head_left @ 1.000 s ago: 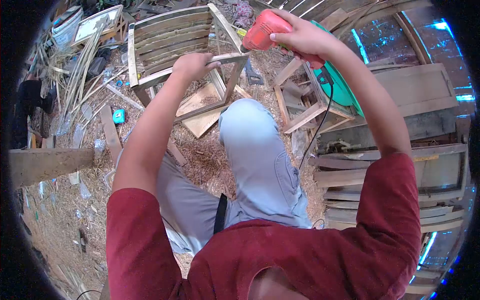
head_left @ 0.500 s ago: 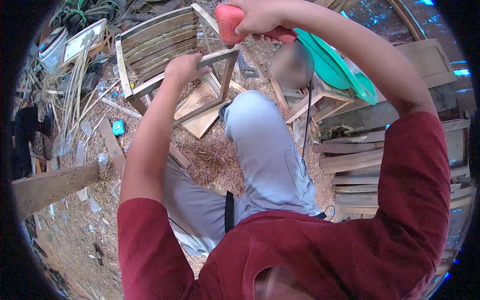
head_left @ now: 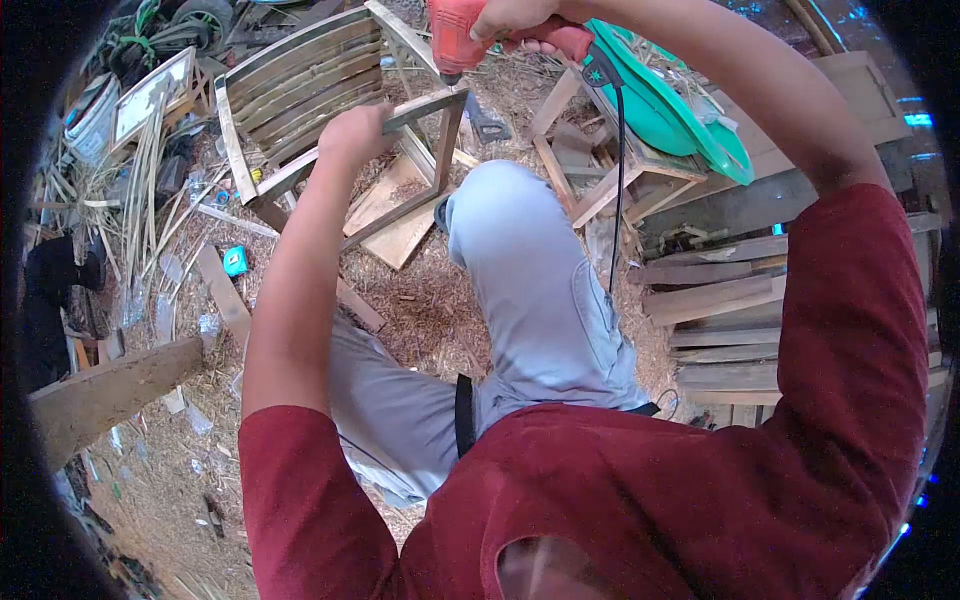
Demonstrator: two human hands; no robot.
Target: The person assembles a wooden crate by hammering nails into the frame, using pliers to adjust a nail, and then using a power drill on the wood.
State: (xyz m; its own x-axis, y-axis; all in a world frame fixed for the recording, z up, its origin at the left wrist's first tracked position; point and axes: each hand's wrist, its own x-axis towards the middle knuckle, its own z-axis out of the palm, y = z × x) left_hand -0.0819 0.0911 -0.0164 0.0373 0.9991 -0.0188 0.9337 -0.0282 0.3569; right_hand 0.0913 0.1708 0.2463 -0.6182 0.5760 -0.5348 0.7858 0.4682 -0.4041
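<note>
My right hand (head_left: 520,20) is wrapped around the handle of a red corded power drill (head_left: 458,35), which points downward. The drill's tip meets the top of a wooden chair frame (head_left: 430,104) near its corner, though I cannot tell whether it has entered the wood. My left hand (head_left: 352,138) grips the same rail, a little to the left of the drill. Behind that hand, the chair's slatted back (head_left: 310,85) leans away. A black cord (head_left: 618,180) runs down from the drill handle, past my raised knee.
A green plastic chair (head_left: 650,100) rests by a small wooden frame (head_left: 655,175) on the right. A handsaw (head_left: 488,125) lies beyond my knee. Wooden boards (head_left: 720,300) are stacked at right. A teal tape measure (head_left: 235,261) and a plank (head_left: 120,385) are at left, among shavings.
The view has shifted slightly, and the chair frame appears a little higher and further left. The drill stays at the same corner, with both hands keeping their holds.
</note>
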